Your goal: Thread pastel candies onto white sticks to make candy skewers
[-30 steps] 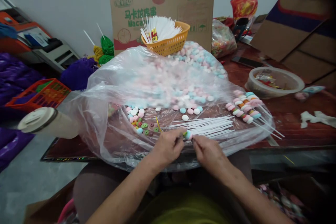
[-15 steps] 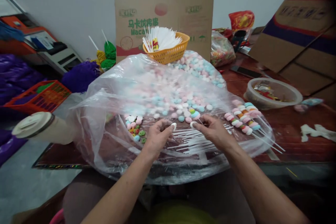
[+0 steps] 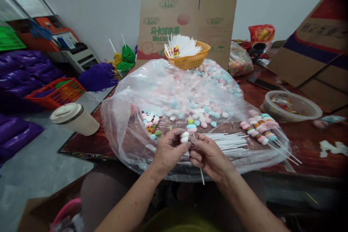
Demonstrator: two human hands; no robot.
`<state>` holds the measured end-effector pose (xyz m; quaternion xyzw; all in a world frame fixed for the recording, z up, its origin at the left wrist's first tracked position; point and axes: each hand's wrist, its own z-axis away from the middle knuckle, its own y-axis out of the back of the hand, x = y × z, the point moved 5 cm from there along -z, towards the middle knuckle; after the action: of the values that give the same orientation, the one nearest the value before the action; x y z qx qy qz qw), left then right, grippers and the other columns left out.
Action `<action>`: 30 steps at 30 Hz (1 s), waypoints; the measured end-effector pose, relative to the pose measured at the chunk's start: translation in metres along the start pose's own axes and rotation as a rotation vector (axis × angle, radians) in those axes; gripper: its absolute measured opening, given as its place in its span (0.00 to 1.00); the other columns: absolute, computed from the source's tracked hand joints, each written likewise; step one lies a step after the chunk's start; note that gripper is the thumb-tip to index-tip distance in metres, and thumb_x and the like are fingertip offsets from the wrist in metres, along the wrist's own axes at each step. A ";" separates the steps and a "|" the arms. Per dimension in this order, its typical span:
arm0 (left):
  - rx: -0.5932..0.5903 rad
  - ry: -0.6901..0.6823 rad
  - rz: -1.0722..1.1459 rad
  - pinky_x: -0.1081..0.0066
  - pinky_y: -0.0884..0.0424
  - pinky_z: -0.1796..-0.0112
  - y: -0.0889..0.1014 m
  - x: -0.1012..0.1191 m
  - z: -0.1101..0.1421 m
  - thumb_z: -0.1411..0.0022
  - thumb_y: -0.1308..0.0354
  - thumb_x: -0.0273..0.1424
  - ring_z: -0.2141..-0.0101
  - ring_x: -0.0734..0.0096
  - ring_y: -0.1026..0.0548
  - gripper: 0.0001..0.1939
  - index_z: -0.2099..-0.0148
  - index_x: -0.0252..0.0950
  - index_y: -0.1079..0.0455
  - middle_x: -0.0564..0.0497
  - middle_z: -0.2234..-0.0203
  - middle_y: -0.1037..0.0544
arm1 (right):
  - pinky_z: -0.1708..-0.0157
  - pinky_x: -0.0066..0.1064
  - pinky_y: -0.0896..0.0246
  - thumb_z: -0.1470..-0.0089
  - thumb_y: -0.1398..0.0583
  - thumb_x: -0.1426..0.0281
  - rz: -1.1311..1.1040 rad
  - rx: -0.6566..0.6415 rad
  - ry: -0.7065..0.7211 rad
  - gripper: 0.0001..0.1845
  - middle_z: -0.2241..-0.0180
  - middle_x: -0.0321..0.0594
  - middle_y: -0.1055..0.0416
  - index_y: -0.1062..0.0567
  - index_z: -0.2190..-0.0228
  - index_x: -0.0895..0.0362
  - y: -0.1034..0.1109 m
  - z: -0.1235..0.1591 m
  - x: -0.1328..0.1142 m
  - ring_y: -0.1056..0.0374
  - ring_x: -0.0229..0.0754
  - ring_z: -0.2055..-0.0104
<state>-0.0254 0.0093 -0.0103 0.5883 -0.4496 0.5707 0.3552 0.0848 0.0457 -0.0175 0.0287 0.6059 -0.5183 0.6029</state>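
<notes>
My left hand pinches white marshmallows between thumb and fingers. Close against it, my right hand grips a white stick whose top end carries a pink marshmallow, a blue marshmallow and a yellow-green piece. The marshmallows in my left hand are beside the stick; whether they touch it I cannot tell. Loose white sticks lie to the right under my right hand. Finished-looking skewers of pink, white, blue and orange pieces rest further right. Small coloured gummies and marshmallows lie left of my left hand.
Clear plastic sheeting spreads over the dark red table, with a heap of pastel marshmallows. Behind stand a yellow basket of sticks and a cardboard box. A lidded cup is left, a plastic tub right.
My hands have come together from apart. The stick with pieces is now upright in my right hand, and white marshmallows are together in my left. The view has shifted slightly left.
</notes>
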 end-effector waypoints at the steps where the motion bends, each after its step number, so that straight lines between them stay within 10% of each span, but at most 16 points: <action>1: 0.024 0.034 0.046 0.76 0.30 0.69 0.005 0.000 0.000 0.54 0.35 0.31 0.72 0.76 0.28 0.14 0.63 0.33 0.30 0.52 0.72 0.25 | 0.87 0.19 0.62 0.55 0.38 0.64 0.037 -0.013 0.020 0.13 0.84 0.24 0.47 0.36 0.72 0.56 -0.001 0.003 0.000 0.57 0.26 0.86; 5: 0.174 0.141 0.213 0.75 0.29 0.75 0.020 -0.005 -0.002 0.57 0.33 0.34 0.79 0.78 0.29 0.15 0.69 0.32 0.32 0.55 0.80 0.27 | 0.80 0.22 0.48 0.50 0.41 0.63 0.476 0.109 0.271 0.10 0.80 0.30 0.40 0.30 0.71 0.58 -0.001 0.018 -0.010 0.45 0.30 0.79; 9: 0.081 0.224 0.324 0.76 0.31 0.78 0.011 -0.013 0.003 0.57 0.33 0.33 0.81 0.78 0.30 0.15 0.71 0.31 0.33 0.55 0.81 0.27 | 0.64 0.27 0.41 0.49 0.42 0.64 0.752 0.170 0.487 0.10 0.71 0.36 0.32 0.28 0.67 0.58 -0.007 0.019 -0.012 0.37 0.37 0.66; 18: 0.006 0.300 0.359 0.74 0.29 0.71 0.010 -0.017 0.017 0.56 0.33 0.29 0.74 0.77 0.28 0.15 0.64 0.30 0.29 0.51 0.74 0.25 | 0.80 0.23 0.44 0.49 0.43 0.61 0.645 0.155 0.363 0.15 0.79 0.32 0.36 0.29 0.66 0.60 -0.001 0.002 -0.003 0.42 0.31 0.81; 30: 0.272 0.225 0.088 0.80 0.35 0.76 0.025 -0.014 0.009 0.59 0.35 0.28 0.78 0.79 0.31 0.16 0.63 0.31 0.28 0.54 0.77 0.25 | 0.70 0.27 0.37 0.45 0.52 0.71 1.651 0.192 0.526 0.17 0.70 0.41 0.25 0.28 0.59 0.54 0.010 0.044 0.002 0.29 0.41 0.70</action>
<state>-0.0452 -0.0060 -0.0279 0.5430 -0.3511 0.7035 0.2950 0.1218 0.0198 -0.0135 0.6280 0.4647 0.0590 0.6215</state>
